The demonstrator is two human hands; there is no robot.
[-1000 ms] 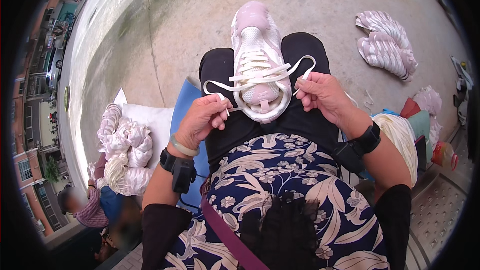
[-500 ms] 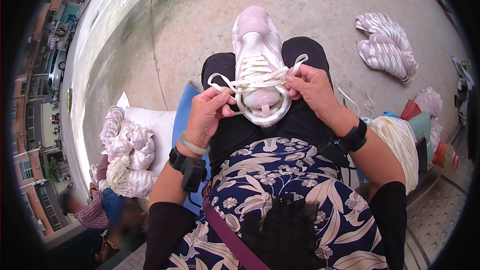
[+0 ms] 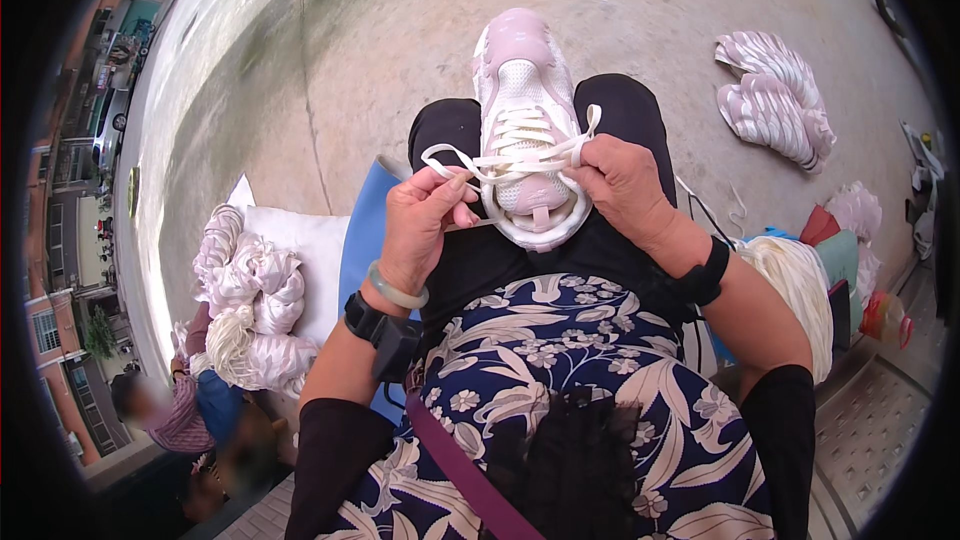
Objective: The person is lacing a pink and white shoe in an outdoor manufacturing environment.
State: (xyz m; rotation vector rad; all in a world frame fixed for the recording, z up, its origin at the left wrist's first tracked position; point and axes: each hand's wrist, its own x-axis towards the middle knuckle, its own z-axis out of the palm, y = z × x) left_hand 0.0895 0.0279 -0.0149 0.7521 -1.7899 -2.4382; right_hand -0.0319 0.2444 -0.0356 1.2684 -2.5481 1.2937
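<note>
A pink and white sneaker [image 3: 519, 90] lies between my knees, its toe pointing away from me. Cream shoelaces [image 3: 525, 123] criss-cross its tongue, and a loop stands out on each side of the collar. At the shoe's left, my left hand [image 3: 428, 208] pinches the lace close to the left loop. On the other side my right hand [image 3: 622, 185] has thumb and finger closed on the lace below the right loop. The crossing of the laces between the hands lies over the top of the tongue. My right fingertips are partly hidden behind the hand.
Bundled pink and white pieces [image 3: 262, 285] lie on a white sheet [image 3: 318, 235] at left, beside a blue panel [image 3: 370, 230]. Stacked shoe pieces [image 3: 775, 105] rest on the concrete floor at far right. Cream laces [image 3: 800, 285] hang near my right elbow. Another person [image 3: 180, 420] sits at lower left.
The sneaker has shifted slightly right in view. My right hand has turned a little, and the right loop looks shorter and more upright. Both hands still grip the laces.
</note>
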